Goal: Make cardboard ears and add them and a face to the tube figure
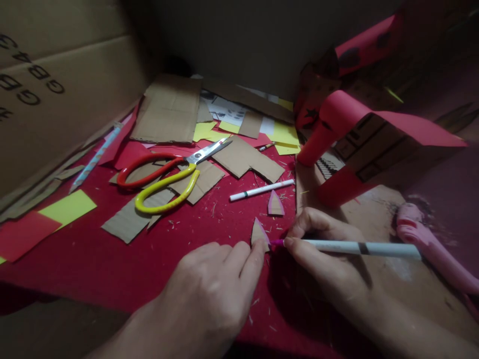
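Note:
My right hand point(329, 249) is closed round a white marker point(337, 246) with a dark band, its magenta tip touching the edge of a small pointed cardboard piece point(259, 231). With its fingers curled, my left hand point(213, 294) presses that piece against the red tabletop point(168, 259); the fingertips hide part of it. Pink runs along the edges of the piece. A second pointed cardboard piece point(276, 205), also edged in pink, lies just beyond. Behind it rests another thin white marker point(262, 190) with a dark band.
Open scissors point(168, 174) with red and yellow handles lie on cardboard scraps point(247, 157). At right, a red paper-and-cardboard model point(385, 139) stands on a cardboard base point(407, 279), near a pink glue gun point(430, 249). A large carton point(67, 99) walls the left side.

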`<state>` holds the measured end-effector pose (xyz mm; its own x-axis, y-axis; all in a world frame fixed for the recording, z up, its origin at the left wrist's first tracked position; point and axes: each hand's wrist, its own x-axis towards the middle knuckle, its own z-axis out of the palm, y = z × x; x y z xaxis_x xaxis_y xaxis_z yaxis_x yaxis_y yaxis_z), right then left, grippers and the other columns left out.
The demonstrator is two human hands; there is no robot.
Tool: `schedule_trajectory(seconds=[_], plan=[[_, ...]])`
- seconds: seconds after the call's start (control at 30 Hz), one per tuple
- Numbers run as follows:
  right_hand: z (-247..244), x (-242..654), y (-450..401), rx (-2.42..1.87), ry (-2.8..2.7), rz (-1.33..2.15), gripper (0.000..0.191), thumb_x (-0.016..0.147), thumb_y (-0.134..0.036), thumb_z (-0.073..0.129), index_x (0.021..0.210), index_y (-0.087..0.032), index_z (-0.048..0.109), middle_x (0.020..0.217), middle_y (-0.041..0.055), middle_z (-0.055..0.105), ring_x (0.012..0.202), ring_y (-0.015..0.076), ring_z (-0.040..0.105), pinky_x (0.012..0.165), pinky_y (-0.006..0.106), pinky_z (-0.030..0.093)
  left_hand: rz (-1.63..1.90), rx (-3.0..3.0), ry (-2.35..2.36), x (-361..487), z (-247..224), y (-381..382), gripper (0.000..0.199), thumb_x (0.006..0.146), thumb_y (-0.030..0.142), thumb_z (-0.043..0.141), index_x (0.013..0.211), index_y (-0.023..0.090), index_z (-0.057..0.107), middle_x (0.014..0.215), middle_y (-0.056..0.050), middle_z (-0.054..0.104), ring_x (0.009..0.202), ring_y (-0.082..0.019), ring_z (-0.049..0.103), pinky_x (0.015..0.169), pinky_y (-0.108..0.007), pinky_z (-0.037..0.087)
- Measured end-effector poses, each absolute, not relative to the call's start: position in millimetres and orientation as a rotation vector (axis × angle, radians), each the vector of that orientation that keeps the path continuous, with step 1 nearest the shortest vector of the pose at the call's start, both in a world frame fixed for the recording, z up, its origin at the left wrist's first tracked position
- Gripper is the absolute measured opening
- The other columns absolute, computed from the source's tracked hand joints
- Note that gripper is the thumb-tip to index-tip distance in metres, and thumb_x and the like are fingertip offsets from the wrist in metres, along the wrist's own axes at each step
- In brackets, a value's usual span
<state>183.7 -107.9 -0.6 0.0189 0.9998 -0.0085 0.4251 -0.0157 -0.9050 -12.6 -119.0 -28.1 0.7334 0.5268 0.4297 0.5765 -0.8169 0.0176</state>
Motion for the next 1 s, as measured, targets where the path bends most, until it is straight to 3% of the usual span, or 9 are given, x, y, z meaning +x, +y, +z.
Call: schedule_trajectory(seconds=[0.23,0.53,1.0], plan=[[4.8,181.5,-110.3,-1.593,-1.640,0.925,0.014,0.075,-0.016,0.057,0.063,-0.021,0.051,0.051,-0.0061,0.048,0.045,0.0082,0.042,0.041,0.019,0.029,-0.659,-2.818,-0.869,-11.8,-24.7,-119.1,0.045,0.083,-0.004,0.035,0.125,-0.004,0.052,0.079,-0.011,0.066,0.071,-0.024,0.066,0.060,-0.039,0.059],[-2.2,186.2,-112.0,-1.552,-1.672,0.952,0.013,0.073,-0.016,0.054,0.064,-0.022,0.049,0.053,-0.0058,0.047,0.049,0.0100,0.041,0.044,0.021,0.032,-0.607,-2.816,-0.930,-12.4,-26.6,-119.5,0.046,0.086,0.001,0.037,0.129,0.003,0.054,0.083,-0.009,0.066,0.077,-0.020,0.065,0.071,-0.033,0.058],[-2.5,187.6,-114.5,-1.556,-1.662,0.956,0.013,0.073,-0.017,0.055,0.063,-0.022,0.049,0.052,-0.0060,0.045,0.047,0.0094,0.038,0.041,0.021,0.029,-0.659,-2.812,-0.885,-11.7,-26.6,-118.6,0.045,0.082,-0.002,0.037,0.123,0.000,0.055,0.081,-0.011,0.067,0.072,-0.022,0.065,0.063,-0.037,0.059]])
